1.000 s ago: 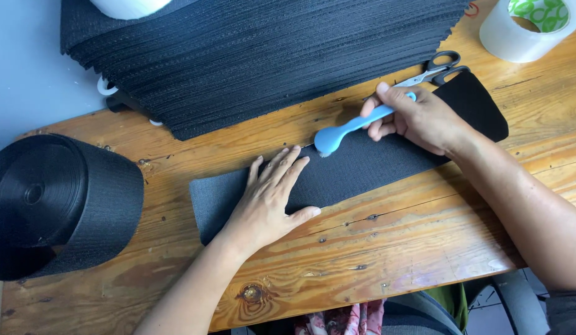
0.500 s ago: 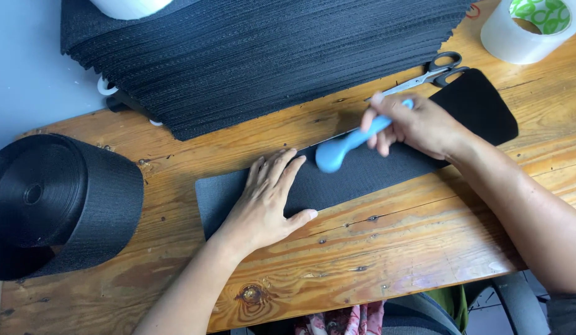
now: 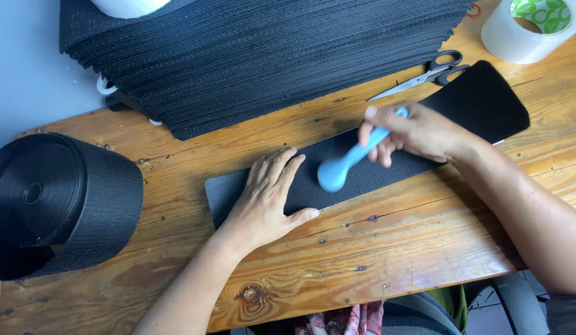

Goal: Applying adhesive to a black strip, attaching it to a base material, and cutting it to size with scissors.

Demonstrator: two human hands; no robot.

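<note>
Black strip [image 3: 461,105] pinned by left hand [image 3: 266,201]; right hand [image 3: 418,133] holds blue tool [image 3: 344,164].

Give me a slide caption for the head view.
Left hand pins a black strip on the wooden table; right hand holds a blue tool.

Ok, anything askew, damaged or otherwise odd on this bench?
Nothing stands out. The black strip lies flat under the left hand; the right hand holds a blue tool over it. Scissors and tape roll sit tidily behind.
</note>
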